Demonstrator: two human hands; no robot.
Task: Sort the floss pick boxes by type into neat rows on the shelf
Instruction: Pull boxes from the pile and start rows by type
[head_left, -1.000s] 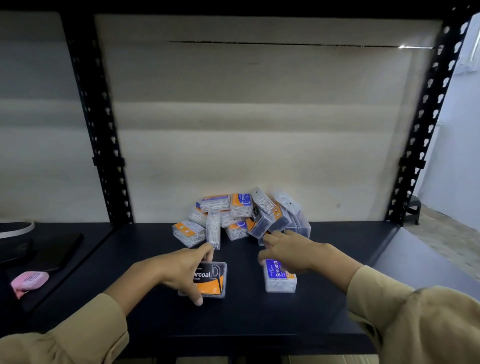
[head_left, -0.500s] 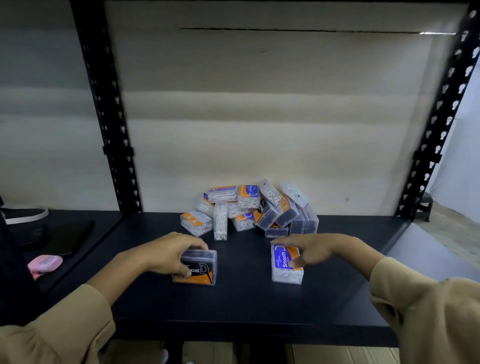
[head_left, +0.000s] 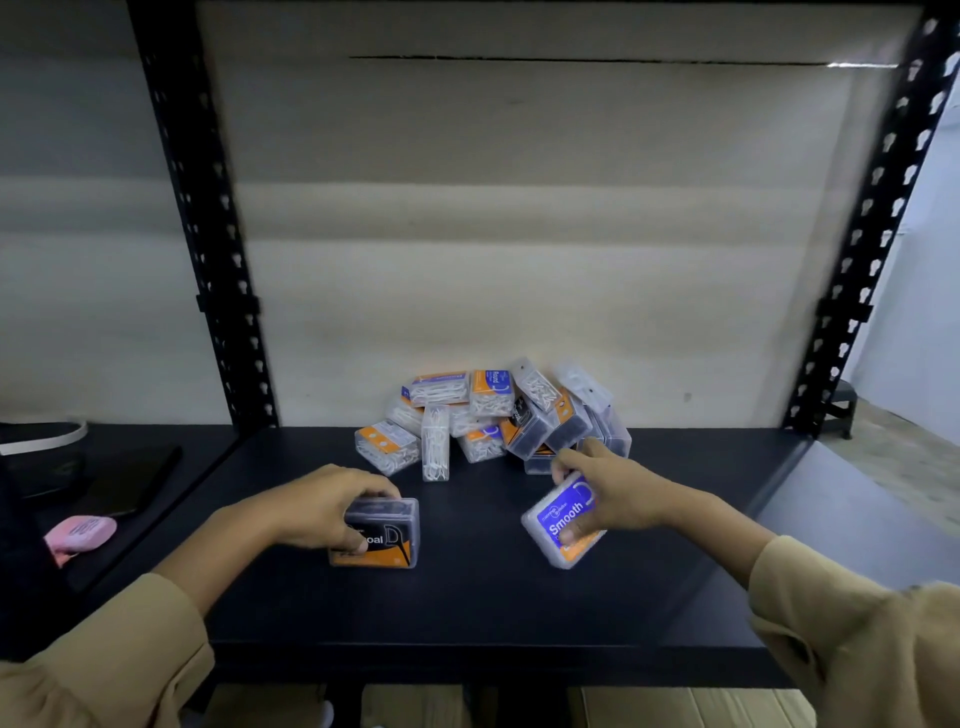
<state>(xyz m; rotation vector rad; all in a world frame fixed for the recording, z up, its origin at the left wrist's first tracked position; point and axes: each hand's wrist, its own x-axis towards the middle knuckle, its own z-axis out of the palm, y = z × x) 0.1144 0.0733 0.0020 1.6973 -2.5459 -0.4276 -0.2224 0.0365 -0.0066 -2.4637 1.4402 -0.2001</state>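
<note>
Both arms reach forward toward the pile of boxes (head_left: 483, 415). The left grip (head_left: 322, 512), short of the pile and to its left, curls palm-down over a dark box (head_left: 387, 540), thumb on its front. The right grip (head_left: 621, 493), just before the pile's right end, pinches a tilted blue box (head_left: 563, 519), forefinger stretched toward the pile.

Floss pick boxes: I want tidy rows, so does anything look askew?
Yes: the rear pile is a jumble of leaning, overlapping boxes, and the Smooth box in the right hand is tilted.
</note>
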